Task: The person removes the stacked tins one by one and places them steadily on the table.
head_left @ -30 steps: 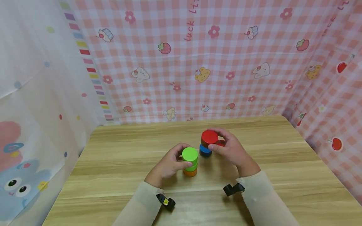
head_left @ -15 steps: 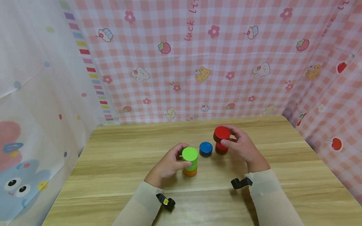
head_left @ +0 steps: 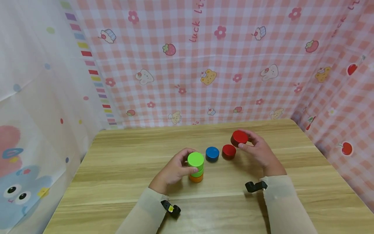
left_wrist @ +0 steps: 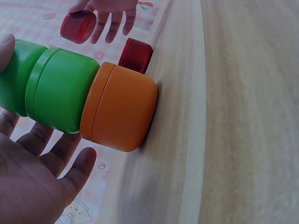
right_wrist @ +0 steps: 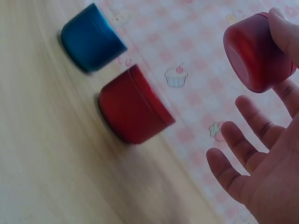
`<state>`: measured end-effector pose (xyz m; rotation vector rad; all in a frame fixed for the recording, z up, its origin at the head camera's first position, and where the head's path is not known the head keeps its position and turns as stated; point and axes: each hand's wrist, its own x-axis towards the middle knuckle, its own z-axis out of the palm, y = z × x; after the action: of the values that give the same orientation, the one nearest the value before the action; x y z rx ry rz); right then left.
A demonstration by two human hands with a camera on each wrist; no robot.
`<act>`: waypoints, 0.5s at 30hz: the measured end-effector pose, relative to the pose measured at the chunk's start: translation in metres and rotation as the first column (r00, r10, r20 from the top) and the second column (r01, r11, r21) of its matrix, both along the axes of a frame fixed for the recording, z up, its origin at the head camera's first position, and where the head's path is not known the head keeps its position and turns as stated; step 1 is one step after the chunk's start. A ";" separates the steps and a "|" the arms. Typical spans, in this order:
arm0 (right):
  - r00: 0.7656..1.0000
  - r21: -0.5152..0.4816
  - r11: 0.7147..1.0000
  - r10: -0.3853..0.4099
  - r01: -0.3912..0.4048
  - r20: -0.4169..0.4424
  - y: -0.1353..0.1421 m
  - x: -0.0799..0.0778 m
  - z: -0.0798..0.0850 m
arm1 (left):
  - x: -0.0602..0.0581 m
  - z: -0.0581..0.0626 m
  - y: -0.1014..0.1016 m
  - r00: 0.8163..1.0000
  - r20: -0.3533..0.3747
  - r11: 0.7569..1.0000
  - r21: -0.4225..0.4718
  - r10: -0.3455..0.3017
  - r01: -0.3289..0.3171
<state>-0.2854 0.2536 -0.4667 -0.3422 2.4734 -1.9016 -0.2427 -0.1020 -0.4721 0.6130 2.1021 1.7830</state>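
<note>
A stack of small round lidded tins stands on the table: an orange tin (left_wrist: 122, 107) at the bottom, a green tin (left_wrist: 65, 88) on it, and another green tin (head_left: 195, 159) on top. My left hand (head_left: 175, 169) grips the top green tin between thumb and fingers. My right hand (head_left: 260, 154) pinches a red tin (head_left: 239, 138), held up above the table. Its other fingers are spread apart in the right wrist view. A second red tin (head_left: 229, 152) sits on the table just left of that hand, with a blue tin (head_left: 212, 154) beside it.
The wood-grain table (head_left: 122, 162) reaches back to a pink checked cloth (head_left: 181, 68) behind it. More cloth hangs at the left and right sides. Each sleeve carries a black wrist mount.
My right hand has carried the red tin to the right, from over the blue tin past the second red tin, uncovering both. My left hand stays on the stack.
</note>
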 end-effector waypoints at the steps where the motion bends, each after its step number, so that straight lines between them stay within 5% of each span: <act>1: 1.000 -0.008 1.000 0.001 -0.001 0.000 0.002 -0.001 -0.001 | 0.000 0.000 0.000 1.000 0.000 1.000 0.001 -0.001 0.001; 15: 0.993 0.017 1.000 -0.024 0.022 0.115 0.024 0.001 -0.016 | 0.000 -0.002 -0.001 1.000 0.002 1.000 0.004 0.005 -0.005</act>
<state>-0.2847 0.2773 -0.4825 -0.1991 2.4269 -1.8531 -0.2423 -0.1026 -0.4741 0.6073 2.1015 1.7901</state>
